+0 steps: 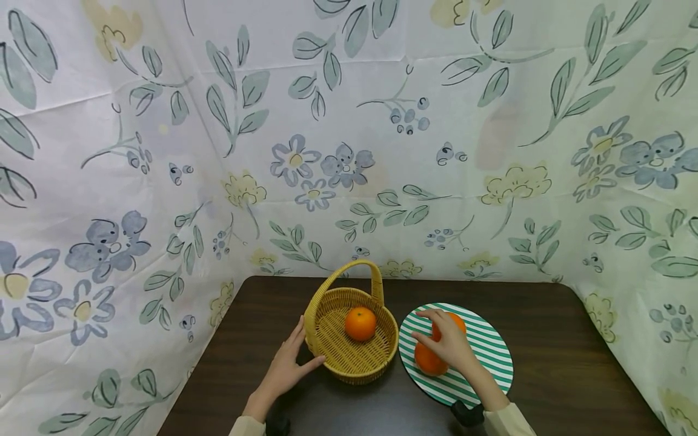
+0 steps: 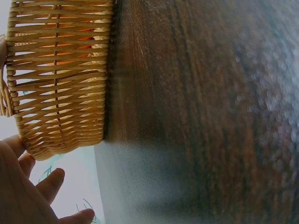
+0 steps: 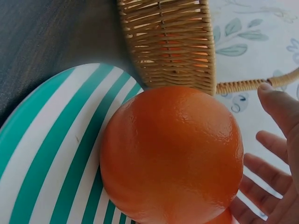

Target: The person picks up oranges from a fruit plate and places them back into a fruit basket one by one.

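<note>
A yellow wicker basket (image 1: 354, 370) with a tall arched handle stands on the table, and one orange (image 1: 360, 324) lies inside it. My left hand (image 1: 285, 366) is at the basket's left side, fingers and thumb spread against its rim; in the left wrist view the fingers lie close along the woven wall (image 2: 60, 93). Over the striped plate (image 1: 491, 350), my right hand (image 1: 454, 346) hovers with thumb and fingers apart. Two oranges sit on that plate, a nearer orange (image 1: 428, 362) and a farther orange (image 1: 458, 321) partly hidden by the hand. The nearer one fills the right wrist view.
The dark wooden table (image 1: 567, 351) runs up to a floral cloth (image 1: 403, 145) hung behind and at both sides. The green-and-white plate stands just right of the basket. The basket's handle (image 1: 376, 281) rises well above its rim.
</note>
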Demonstrator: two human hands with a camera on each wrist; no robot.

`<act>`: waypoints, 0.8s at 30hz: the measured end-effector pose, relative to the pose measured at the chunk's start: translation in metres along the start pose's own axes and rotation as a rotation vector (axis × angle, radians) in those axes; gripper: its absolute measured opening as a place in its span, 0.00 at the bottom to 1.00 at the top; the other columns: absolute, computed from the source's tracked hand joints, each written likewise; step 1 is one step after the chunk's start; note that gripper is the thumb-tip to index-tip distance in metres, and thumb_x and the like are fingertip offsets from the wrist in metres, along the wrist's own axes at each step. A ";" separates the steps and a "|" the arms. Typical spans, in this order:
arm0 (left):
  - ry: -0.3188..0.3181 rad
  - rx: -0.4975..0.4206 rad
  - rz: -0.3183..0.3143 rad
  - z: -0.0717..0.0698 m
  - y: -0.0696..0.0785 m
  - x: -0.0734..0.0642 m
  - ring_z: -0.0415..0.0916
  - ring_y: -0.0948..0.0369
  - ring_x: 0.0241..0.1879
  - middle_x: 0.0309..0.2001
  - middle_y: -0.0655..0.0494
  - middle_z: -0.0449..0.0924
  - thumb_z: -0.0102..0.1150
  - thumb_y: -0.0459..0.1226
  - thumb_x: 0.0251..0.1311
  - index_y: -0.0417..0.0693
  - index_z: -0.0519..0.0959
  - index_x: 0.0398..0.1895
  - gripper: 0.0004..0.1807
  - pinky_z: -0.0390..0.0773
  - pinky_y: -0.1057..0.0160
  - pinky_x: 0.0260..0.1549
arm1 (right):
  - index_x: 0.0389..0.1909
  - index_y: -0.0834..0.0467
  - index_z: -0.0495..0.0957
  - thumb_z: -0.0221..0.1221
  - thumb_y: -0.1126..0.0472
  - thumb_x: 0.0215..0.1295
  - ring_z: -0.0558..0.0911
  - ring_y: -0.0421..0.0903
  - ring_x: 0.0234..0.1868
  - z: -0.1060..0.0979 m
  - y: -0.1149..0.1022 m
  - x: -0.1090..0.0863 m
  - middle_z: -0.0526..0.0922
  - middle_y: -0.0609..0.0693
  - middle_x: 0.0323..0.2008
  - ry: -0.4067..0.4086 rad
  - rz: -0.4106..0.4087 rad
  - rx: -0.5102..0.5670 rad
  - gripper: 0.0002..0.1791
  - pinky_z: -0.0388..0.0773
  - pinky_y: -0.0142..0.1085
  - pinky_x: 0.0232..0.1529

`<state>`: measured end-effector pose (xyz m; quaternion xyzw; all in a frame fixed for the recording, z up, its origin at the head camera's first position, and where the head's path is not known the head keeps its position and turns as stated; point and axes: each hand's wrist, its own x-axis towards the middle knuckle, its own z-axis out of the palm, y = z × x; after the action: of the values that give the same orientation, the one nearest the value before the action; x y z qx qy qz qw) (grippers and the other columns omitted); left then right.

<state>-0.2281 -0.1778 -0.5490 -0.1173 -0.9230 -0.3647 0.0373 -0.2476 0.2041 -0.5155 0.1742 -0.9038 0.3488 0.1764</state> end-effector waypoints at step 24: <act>-0.007 -0.012 -0.023 -0.001 0.001 0.000 0.46 0.50 0.71 0.73 0.69 0.34 0.60 0.58 0.52 0.72 0.44 0.72 0.48 0.45 0.32 0.61 | 0.54 0.50 0.75 0.67 0.50 0.52 0.77 0.49 0.47 -0.016 0.009 -0.015 0.77 0.50 0.50 0.055 -0.044 0.013 0.27 0.80 0.43 0.39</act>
<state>-0.2280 -0.1774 -0.5478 -0.1080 -0.9222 -0.3703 0.0289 -0.2349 0.2243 -0.5158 0.1855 -0.8923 0.3553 0.2076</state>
